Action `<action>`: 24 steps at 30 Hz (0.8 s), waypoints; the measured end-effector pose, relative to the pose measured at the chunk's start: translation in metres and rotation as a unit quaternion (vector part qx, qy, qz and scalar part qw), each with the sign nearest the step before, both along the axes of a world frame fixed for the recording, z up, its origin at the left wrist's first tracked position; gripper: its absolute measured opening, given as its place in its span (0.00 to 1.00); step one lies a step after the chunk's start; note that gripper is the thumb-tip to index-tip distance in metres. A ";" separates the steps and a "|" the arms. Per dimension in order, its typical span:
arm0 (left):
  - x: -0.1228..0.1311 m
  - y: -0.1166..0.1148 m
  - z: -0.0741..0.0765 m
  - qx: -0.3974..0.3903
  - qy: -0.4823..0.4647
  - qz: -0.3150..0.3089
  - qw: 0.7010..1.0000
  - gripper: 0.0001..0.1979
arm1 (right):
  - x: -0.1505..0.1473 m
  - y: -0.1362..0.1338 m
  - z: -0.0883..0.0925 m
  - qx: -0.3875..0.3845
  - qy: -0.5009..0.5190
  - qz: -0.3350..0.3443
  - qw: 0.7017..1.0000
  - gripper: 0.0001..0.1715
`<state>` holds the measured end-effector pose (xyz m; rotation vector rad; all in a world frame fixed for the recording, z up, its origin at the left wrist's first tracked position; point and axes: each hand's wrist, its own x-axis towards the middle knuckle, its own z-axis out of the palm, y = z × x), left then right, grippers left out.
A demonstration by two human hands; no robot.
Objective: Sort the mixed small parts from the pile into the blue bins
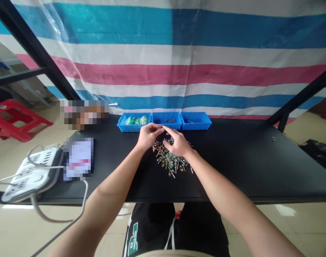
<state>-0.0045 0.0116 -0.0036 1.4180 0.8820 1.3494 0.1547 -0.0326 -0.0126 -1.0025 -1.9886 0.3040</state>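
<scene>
A heap of small metal screws and green plastic plugs (pixel 169 160) lies in the middle of the black table (pixel 232 167). My left hand (pixel 148 135) hovers just behind the heap, its fingers curled and pinched together near the middle blue bin. My right hand (pixel 177 142) rests over the far side of the heap, fingers bent down and pinched; its fingertips meet those of the left hand. Whatever small piece they pinch is too small to make out.
Three blue bins stand in a row at the back: the left bin (pixel 134 122) holds green pieces, the middle bin (pixel 166 120) a few screws, the right bin (pixel 196 120) little. A white power strip (pixel 31 175) and a blurred card (pixel 78 159) lie at left.
</scene>
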 end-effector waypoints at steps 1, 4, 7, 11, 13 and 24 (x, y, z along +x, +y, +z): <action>0.000 0.000 0.000 0.004 -0.001 0.001 1.000 0.14 | 0.000 0.000 0.000 -0.003 0.003 0.005 1.000 0.37; 0.001 0.000 0.000 0.034 0.023 0.006 0.999 0.11 | 0.001 0.000 0.001 -0.007 -0.001 0.008 1.000 0.37; 0.000 0.002 -0.002 0.075 0.073 0.026 0.994 0.10 | 0.001 0.001 0.001 0.000 -0.010 -0.004 1.000 0.36; -0.002 0.005 -0.005 0.075 0.109 0.054 0.990 0.12 | 0.002 0.004 0.000 0.018 -0.028 -0.033 0.999 0.35; -0.003 0.006 -0.006 0.061 0.117 0.058 0.990 0.14 | 0.005 0.006 0.000 0.027 -0.043 -0.051 0.997 0.35; -0.005 0.006 -0.005 0.035 0.166 0.058 0.984 0.13 | 0.029 0.017 0.003 -0.023 -0.141 -0.232 0.962 0.44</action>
